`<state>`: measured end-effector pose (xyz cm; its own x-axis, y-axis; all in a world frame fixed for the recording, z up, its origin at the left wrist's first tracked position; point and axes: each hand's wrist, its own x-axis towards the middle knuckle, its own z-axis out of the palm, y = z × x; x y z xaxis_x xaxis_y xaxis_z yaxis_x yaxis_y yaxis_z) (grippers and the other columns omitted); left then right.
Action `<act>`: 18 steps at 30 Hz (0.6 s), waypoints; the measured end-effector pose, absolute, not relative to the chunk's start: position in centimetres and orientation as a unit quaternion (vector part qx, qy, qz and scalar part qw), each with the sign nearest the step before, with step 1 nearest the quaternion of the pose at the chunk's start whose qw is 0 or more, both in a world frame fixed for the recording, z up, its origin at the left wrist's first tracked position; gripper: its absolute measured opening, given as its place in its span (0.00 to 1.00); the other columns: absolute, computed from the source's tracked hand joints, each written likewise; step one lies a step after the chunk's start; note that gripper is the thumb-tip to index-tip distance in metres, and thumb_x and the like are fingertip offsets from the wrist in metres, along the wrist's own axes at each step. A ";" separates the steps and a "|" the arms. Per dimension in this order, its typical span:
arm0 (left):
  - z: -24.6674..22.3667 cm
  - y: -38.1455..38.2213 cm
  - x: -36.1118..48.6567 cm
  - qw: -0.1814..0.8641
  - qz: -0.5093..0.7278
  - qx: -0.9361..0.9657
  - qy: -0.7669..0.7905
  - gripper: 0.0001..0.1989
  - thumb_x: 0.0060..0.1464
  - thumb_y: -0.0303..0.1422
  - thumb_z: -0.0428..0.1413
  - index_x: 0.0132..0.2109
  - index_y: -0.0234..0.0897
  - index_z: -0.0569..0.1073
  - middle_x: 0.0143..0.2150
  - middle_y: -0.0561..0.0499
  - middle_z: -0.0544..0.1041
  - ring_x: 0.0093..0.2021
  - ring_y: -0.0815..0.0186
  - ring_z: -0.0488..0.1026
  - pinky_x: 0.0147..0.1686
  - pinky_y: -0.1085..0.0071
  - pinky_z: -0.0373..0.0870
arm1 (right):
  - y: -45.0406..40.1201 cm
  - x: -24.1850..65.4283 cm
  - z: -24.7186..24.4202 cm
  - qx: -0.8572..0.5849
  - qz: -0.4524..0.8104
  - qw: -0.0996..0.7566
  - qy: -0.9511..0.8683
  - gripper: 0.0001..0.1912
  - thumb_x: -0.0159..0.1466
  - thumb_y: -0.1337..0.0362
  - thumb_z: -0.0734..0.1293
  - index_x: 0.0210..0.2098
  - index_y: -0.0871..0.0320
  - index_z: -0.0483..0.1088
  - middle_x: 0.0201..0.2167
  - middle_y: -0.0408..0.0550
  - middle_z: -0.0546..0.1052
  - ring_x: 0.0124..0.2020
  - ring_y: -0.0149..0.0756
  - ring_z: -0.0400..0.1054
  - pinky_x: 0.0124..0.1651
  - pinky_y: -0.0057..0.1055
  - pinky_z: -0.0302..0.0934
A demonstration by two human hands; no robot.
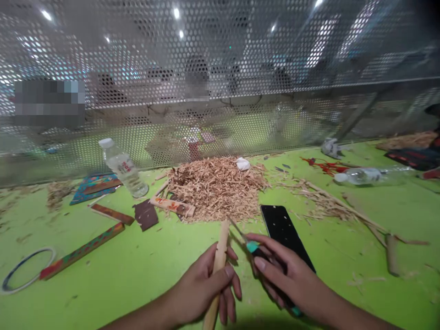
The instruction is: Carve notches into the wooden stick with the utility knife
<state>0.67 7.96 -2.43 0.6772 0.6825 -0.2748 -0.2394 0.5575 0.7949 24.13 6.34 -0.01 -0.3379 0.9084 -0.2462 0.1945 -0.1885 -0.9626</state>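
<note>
My left hand [209,286] grips a pale wooden stick [221,250] that points up and away from me. My right hand [283,275] holds a small knife [252,246] with a teal collar; its thin blade [237,229] rests against the stick's upper end. Just beyond the stick lies a big heap of wood shavings [215,188] on the green table [137,270]. A black phone [282,229] lies flat right behind my right hand.
A plastic water bottle [123,168] stands at the left, another [364,175] lies at the right. Patterned wooden strips [82,250], a brown card piece [146,214], a wire ring [25,269] and loose sticks [343,206] lie around. A perforated metal screen [220,82] closes the far side.
</note>
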 end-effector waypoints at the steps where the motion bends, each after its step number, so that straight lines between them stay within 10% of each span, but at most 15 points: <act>1: -2.5 8.0 0.7 0.837 0.276 0.373 0.290 0.23 0.64 0.51 0.64 0.51 0.40 0.66 0.33 0.51 0.83 0.20 0.67 0.80 0.16 0.79 0.73 | 6.4 24.3 0.0 -0.495 0.589 0.305 -0.561 0.33 0.76 0.43 0.60 0.72 0.56 0.58 0.42 0.51 0.80 0.22 0.31 0.69 0.24 0.30 0.65; 5: -2.7 8.0 0.7 0.846 0.290 0.341 0.288 0.23 0.65 0.54 0.59 0.48 0.38 0.70 0.31 0.48 0.84 0.21 0.64 0.82 0.16 0.78 0.73 | 6.6 25.1 0.4 -0.514 0.536 0.309 -0.594 0.28 0.75 0.48 0.64 0.66 0.59 0.63 0.34 0.46 0.78 0.32 0.39 0.73 0.38 0.36 0.68; 13: -2.2 8.8 0.7 0.880 0.276 0.275 0.273 0.36 0.72 0.55 0.38 0.43 0.30 0.79 0.35 0.37 0.86 0.27 0.58 0.86 0.20 0.72 0.79 | 7.2 25.3 1.6 -0.551 0.397 0.263 -0.685 0.10 0.73 0.54 0.67 0.42 0.54 0.71 0.23 0.33 0.59 0.25 0.34 0.56 0.30 0.31 0.49; 18: -1.8 9.0 0.5 0.883 0.280 0.258 0.276 0.37 0.73 0.51 0.36 0.44 0.28 0.82 0.39 0.34 0.87 0.31 0.56 0.87 0.24 0.69 0.81 | 7.5 25.5 1.7 -0.543 0.359 0.237 -0.721 0.16 0.76 0.52 0.63 0.37 0.54 0.74 0.25 0.39 0.73 0.27 0.36 0.68 0.33 0.31 0.57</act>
<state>0.53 8.97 -1.85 0.6912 0.6366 -0.3420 -0.3521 0.7100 0.6099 25.52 7.48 1.65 -0.2971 0.9537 -0.0474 0.6132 0.1525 -0.7751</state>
